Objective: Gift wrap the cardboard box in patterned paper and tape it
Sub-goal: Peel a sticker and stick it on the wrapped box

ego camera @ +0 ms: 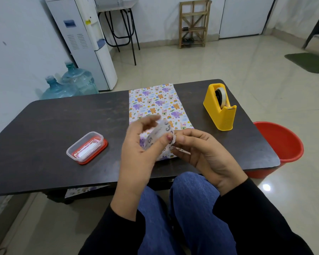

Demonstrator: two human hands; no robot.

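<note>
While the wrapped box [155, 105] lies on the desk [53, 122], my left hand [136, 153] and right hand [204, 153] both pinch a printed strip [160, 133] just above its near end, fingers curled.

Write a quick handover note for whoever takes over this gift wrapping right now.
Left hand: pinches one end of a small printed strip.
Right hand: pinches the strip's other end.
Both are over the near end of the wrapped box, which lies on the table. The tape dispenser stands to its right, a clear container to its left.
Done: patterned paper covers all of the box that shows.
Left: the near end is hidden by the hands, so check its taping; probably the strip goes on next.
</note>
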